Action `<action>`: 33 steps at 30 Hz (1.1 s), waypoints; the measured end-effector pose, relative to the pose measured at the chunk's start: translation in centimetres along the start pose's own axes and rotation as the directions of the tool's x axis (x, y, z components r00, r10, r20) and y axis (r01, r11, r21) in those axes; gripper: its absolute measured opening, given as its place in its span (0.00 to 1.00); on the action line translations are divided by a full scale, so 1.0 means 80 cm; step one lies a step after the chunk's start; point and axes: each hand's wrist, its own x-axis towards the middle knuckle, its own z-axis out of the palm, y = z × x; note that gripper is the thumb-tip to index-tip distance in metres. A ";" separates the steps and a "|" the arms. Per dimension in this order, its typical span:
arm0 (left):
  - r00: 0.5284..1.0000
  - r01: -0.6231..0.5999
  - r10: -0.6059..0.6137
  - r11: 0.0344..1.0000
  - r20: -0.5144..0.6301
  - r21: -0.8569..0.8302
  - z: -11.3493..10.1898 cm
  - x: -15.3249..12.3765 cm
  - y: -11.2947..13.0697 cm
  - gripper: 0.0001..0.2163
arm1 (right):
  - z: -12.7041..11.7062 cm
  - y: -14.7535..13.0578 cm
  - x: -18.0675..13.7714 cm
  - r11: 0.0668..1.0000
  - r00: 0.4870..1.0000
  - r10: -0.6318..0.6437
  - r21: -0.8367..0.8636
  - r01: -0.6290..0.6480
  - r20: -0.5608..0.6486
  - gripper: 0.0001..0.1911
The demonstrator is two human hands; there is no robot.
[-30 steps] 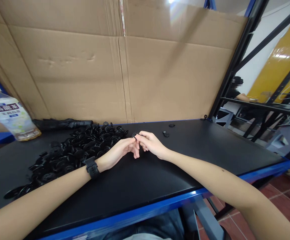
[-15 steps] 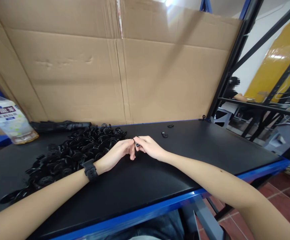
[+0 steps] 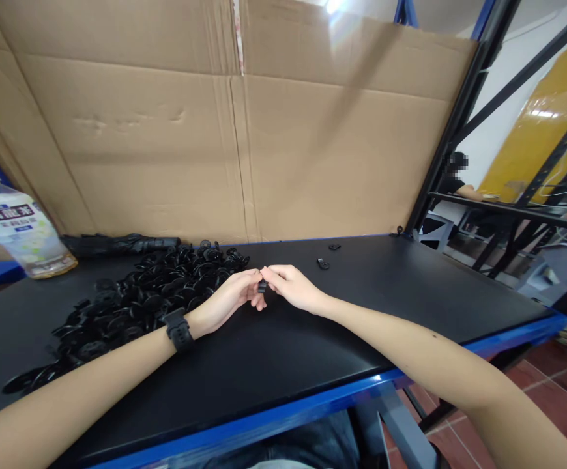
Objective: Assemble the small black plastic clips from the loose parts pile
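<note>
My left hand (image 3: 237, 294) and my right hand (image 3: 290, 286) meet fingertip to fingertip above the middle of the black tabletop (image 3: 283, 365). Between them they pinch a small black plastic part (image 3: 262, 286), mostly covered by the fingers. Its exact shape cannot be made out. Just left of my left hand spreads a heap of black round plastic parts (image 3: 161, 286). Beyond my right hand lie two small black parts, a nearer one (image 3: 322, 264) and a farther one (image 3: 334, 247).
A tea bottle (image 3: 24, 228) stands at the left, beside a long black folded bundle (image 3: 117, 245) along the back. A cardboard wall (image 3: 332, 130) closes off the far side. The table has a blue front edge (image 3: 313, 404). Another person (image 3: 454, 182) sits far right.
The fingers have shifted slightly around the small black part, which now shows hanging below the fingertips. The heap and loose parts stay where they were; the view has moved a little.
</note>
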 end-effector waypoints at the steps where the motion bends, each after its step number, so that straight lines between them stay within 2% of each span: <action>1: 1.000 0.002 -0.002 1.000 0.000 0.000 0.001 0.000 0.001 0.12 | 0.001 -0.002 -0.001 1.000 1.000 -0.003 0.019 0.003 -0.029 0.20; 3: 1.000 0.008 -0.008 1.000 0.006 0.003 0.002 -0.001 0.002 0.14 | 0.003 -0.005 -0.002 0.997 0.999 0.001 0.073 0.003 -0.052 0.20; 7: 0.999 0.023 -0.023 1.000 0.041 0.001 0.001 -0.001 0.003 0.16 | 0.004 -0.009 -0.005 0.989 0.999 0.039 0.144 -0.039 0.002 0.19; 10: 0.997 0.020 -0.022 1.000 0.071 0.019 -0.001 -0.002 0.003 0.19 | 0.002 -0.008 -0.005 0.983 0.994 0.108 0.148 -0.110 0.027 0.21; 13: 0.999 0.018 -0.019 0.999 0.041 0.027 0.000 -0.002 0.004 0.21 | 0.000 -0.007 -0.004 0.991 0.995 0.095 0.091 -0.093 -0.018 0.22; 16: 1.000 0.003 -0.003 1.000 -0.015 0.000 0.002 -0.002 0.006 0.18 | 0.000 -0.006 -0.004 0.997 0.997 0.059 0.049 -0.057 -0.043 0.20; 21: 1.000 0.002 -0.003 0.998 -0.019 -0.060 0.000 -0.002 0.006 0.13 | 0.002 -0.004 -0.004 0.991 0.995 0.064 0.123 -0.055 -0.071 0.11; 27: 0.999 0.007 -0.014 0.992 -0.051 -0.127 -0.002 -0.002 0.003 0.11 | 0.000 -0.007 -0.006 0.994 0.998 0.057 0.090 -0.059 0.032 0.12; 30: 0.998 0.006 -0.013 0.994 -0.065 -0.107 0.002 -0.001 0.006 0.13 | 0.002 -0.011 -0.007 0.992 0.998 0.046 0.121 -0.041 -0.035 0.13; 33: 0.999 0.035 -0.036 0.999 -0.024 -0.014 0.005 -0.002 0.008 0.21 | 0.005 -0.012 -0.006 0.990 0.992 0.032 0.142 -0.015 -0.118 0.14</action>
